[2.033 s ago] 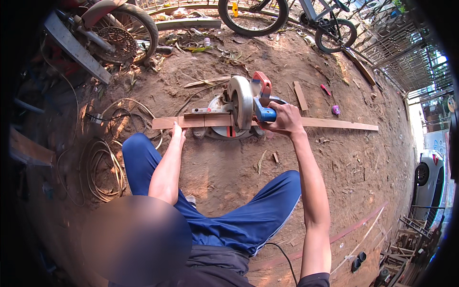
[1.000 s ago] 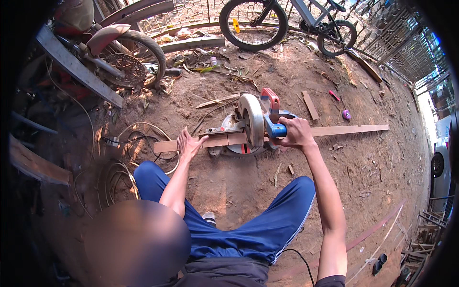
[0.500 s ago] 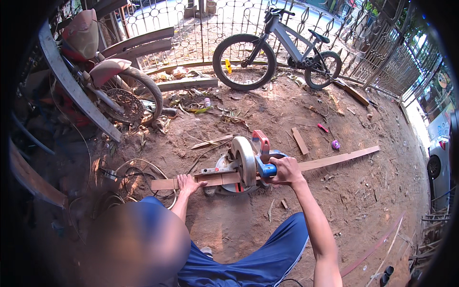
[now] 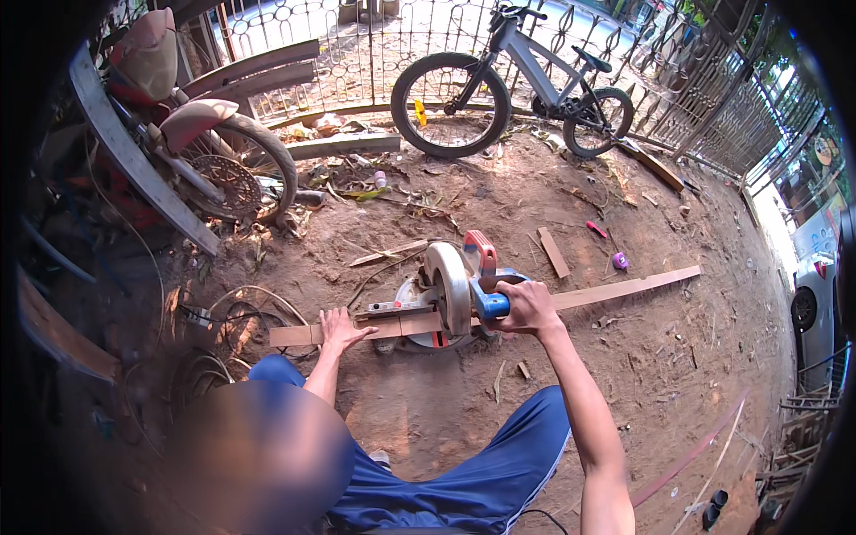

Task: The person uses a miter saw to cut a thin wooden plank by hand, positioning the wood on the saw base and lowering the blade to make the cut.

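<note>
A mitre saw (image 4: 450, 285) with a silver blade guard stands on the dirt in front of me. My right hand (image 4: 528, 308) is wrapped round its blue handle (image 4: 493, 306). My left hand (image 4: 339, 330) lies across a wooden board (image 4: 388, 328) left of the blade, its fingers spread and thumb stretched toward the saw. Thin dark lines cross this board. Right of the saw a long wooden strip (image 4: 629, 289) runs out in about the same line; the saw hides whether both are one piece. The guard covers the blade.
A short wood piece (image 4: 553, 252), a pink-red tool (image 4: 596, 229) and a purple tape measure (image 4: 620, 260) lie beyond the strip. Cables (image 4: 259, 299) coil at left. A bicycle (image 4: 535, 71) and a motorbike wheel (image 4: 245, 169) stand farther off, before a metal fence (image 4: 366, 53).
The whole view has shifted slightly. Both hands, the saw and the board keep about the same places relative to one another.
</note>
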The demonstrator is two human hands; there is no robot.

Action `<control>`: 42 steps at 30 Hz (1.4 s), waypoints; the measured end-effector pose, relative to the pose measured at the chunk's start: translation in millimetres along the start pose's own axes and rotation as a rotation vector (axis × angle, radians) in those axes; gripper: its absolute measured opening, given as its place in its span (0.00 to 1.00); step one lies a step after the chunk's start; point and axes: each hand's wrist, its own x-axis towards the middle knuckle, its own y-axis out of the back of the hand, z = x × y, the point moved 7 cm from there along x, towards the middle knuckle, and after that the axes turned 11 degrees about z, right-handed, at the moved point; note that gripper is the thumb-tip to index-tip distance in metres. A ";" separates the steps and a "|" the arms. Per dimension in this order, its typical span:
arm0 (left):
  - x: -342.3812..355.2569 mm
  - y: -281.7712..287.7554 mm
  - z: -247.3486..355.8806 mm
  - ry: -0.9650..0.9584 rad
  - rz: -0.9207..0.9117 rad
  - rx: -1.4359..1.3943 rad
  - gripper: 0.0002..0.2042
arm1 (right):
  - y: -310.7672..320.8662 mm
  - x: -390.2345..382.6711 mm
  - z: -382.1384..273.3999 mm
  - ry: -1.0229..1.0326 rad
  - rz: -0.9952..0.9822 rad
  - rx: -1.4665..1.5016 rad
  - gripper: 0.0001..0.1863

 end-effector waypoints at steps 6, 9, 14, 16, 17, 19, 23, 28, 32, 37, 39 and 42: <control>-8.8 -17.1 24.7 0.007 -0.039 -0.074 0.71 | 0.3 -0.1 -1.5 -0.027 -0.047 0.012 0.30; -10.3 -23.2 23.8 -0.029 0.084 -0.085 0.74 | -5.8 -0.2 -0.4 0.002 -0.015 -0.010 0.30; -12.0 -28.9 34.1 -0.129 0.163 -0.134 0.75 | -1.9 -2.2 1.8 -0.012 -0.007 0.019 0.31; -6.9 -32.0 22.1 -0.105 0.189 -0.102 0.75 | -2.4 1.3 -2.9 0.004 0.002 0.024 0.30; -6.0 -37.5 21.3 -0.089 0.131 -0.123 0.75 | -3.5 0.6 -1.7 0.003 -0.003 0.025 0.30; -7.6 -44.5 21.1 -0.070 0.071 -0.143 0.74 | -5.9 0.6 1.3 -0.005 -0.023 -0.009 0.30; -9.9 -35.6 21.1 -0.067 0.122 -0.160 0.71 | -4.0 0.1 -1.4 0.011 -0.030 -0.019 0.31; -7.1 -28.5 17.0 -0.073 0.156 -0.162 0.72 | -0.6 2.0 -2.3 0.012 0.027 0.020 0.32; -7.8 -34.4 25.3 -0.042 0.014 -0.141 0.72 | 0.0 0.4 0.3 0.024 0.047 0.011 0.32; -5.2 -33.0 19.5 -0.044 0.033 -0.116 0.73 | 0.4 1.6 -4.1 0.022 0.026 -0.008 0.31; -4.9 -28.4 27.3 -0.035 -0.008 -0.145 0.73 | 0.6 0.7 -1.1 0.023 0.025 -0.012 0.31; 2.2 -5.5 28.3 -0.045 0.069 0.142 0.72 | 0.9 0.4 -3.1 0.031 0.033 -0.013 0.31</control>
